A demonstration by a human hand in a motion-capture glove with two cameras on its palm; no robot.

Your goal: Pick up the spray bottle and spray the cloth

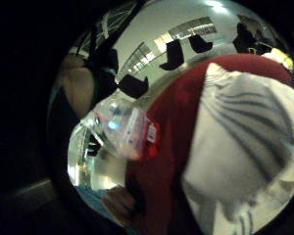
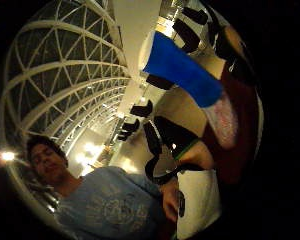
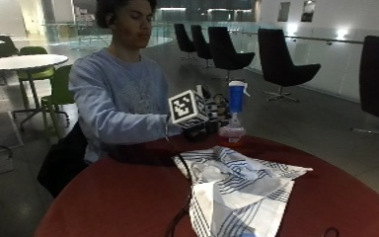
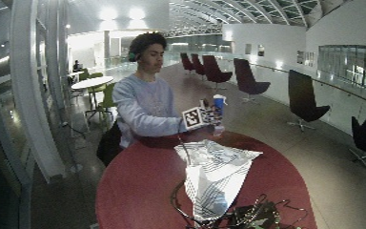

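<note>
So the spray bottle (image 3: 234,109) sits just right of centre in the outside view: blue upper body, white trigger head, clear pinkish base with a label. It's upright and lifted a little off the red table (image 3: 110,197). The gloved right hand (image 3: 209,121) is right against its left side, fingers wrapped round the lower part. Can't tell if there's any liquid inside, the clear bottom just looks pale. The cloth (image 3: 235,190), white with thin dark stripes, lies crumpled in the lower middle of the frame, well below the bottle, one end trailing toward the near table edge. Bare red tabletop stretches off to the lower left and right.
</note>
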